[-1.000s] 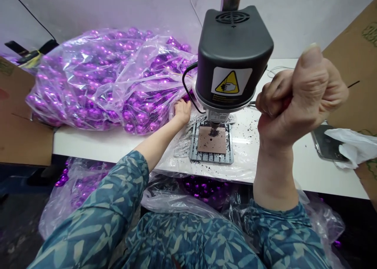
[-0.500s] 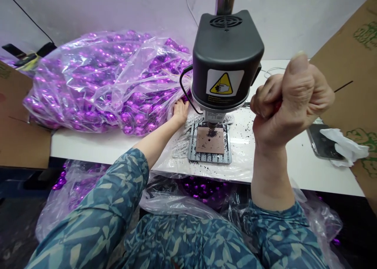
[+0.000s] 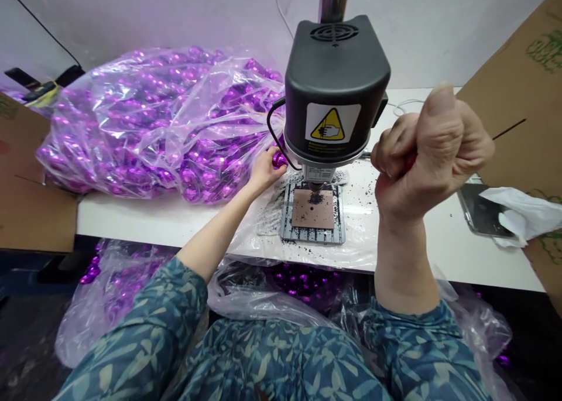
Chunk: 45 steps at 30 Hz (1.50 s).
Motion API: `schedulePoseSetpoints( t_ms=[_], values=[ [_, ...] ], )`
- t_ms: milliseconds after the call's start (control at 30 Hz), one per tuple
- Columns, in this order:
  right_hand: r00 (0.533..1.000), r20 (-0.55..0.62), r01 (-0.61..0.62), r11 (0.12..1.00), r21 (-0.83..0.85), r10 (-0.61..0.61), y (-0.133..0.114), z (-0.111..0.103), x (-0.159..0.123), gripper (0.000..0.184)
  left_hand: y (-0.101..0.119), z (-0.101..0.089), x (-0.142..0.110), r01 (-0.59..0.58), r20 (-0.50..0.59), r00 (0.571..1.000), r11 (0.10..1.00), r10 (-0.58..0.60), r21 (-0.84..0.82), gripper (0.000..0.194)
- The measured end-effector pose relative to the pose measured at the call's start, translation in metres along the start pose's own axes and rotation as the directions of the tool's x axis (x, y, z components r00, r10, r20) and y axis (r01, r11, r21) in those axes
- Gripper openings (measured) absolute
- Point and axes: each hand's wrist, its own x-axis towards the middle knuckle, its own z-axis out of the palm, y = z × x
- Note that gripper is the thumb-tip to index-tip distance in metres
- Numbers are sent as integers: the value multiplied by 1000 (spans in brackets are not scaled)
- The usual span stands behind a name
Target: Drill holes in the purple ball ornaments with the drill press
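Note:
My left hand (image 3: 264, 170) is closed on a shiny purple ball (image 3: 278, 158) by the mouth of a clear plastic bag (image 3: 144, 126) full of such balls. To its right stands a small drill press (image 3: 338, 67), black with a yellow warning sticker. My right hand (image 3: 432, 149) is in a fist around the press's lever handle (image 3: 411, 161), of which only a bit of red shows. Under the chuck, a brown square board (image 3: 302, 216) with a dark hole lies on a slotted metal base (image 3: 337, 235). Dark shavings are scattered over both.
A phone (image 3: 478, 213) with crumpled white tissue (image 3: 518, 211) lies at the right of the white table (image 3: 132, 216). Cardboard boxes (image 3: 39, 184) flank both sides. Below the table edge, open plastic bags (image 3: 254, 307) hold more purple balls.
My left hand has come out of the bag's mouth, drawing back slightly with a purple ball now showing in its fingers. My right hand has stayed almost in place on the lever.

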Motion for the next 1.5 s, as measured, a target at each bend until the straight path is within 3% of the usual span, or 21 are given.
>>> schedulePoseSetpoints(
  t_ms=[67, 133, 233, 333, 500, 600, 700, 800, 967, 1133, 1267, 1400, 1500],
  values=[
    [1000, -8, 9, 1000, -19, -9, -2, 1, -1, 49, 4, -5, -21, 112, 74, 993, 959, -96, -259, 36],
    [1000, -5, 5, 1000, -22, -5, -3, 2, -1, 50, 8, -8, -40, 282, 187, 958, 840, -219, -464, 38],
    [1000, 1, 5, 1000, -7, -5, -4, 3, -1, 49, 13, -9, -61, 461, 313, 887, 648, -339, -606, 37],
    [1000, -6, 18, 1000, -11, -18, -3, 5, -1, 49, 17, -7, -72, 515, 385, 857, 532, -342, -672, 31],
    [1000, -5, 19, 1000, 22, -18, 0, 3, -1, 50, 18, 2, -80, 515, 395, 856, 474, -333, -715, 34],
    [1000, 8, 23, 1000, -8, -23, 0, 1, -1, 52, 17, 10, -85, 467, 335, 883, 548, -328, -694, 45],
    [999, 39, 34, 997, -76, -31, -2, 1, -2, 53, 17, 20, -92, 321, 248, 947, 673, -206, -667, 56],
    [999, 37, 27, 995, -95, -23, -3, 1, -2, 53, 14, 31, -97, 204, 203, 975, 739, -93, -642, 58],
    [1000, 25, 2, 999, -35, -1, -4, 0, -3, 51, 5, 44, -101, 130, 157, 986, 836, -53, -533, 60],
    [999, 18, -33, 995, -92, 35, -5, -1, -4, 52, 4, 47, -101, 65, 156, 988, 891, 6, -450, 57],
    [1000, -4, -4, 1000, 30, 4, 0, -2, -3, 49, 7, 48, -102, 6, 162, 985, 920, 63, -393, 54],
    [1000, -5, 11, 1000, 23, -10, 3, -3, -3, 48, 10, 51, -106, -134, 98, 982, 959, 163, -249, 55],
    [1000, 9, 24, 999, 37, -24, 1, -3, -4, 47, 12, 56, -112, -222, 100, 963, 946, 251, -238, 55]
  ],
)
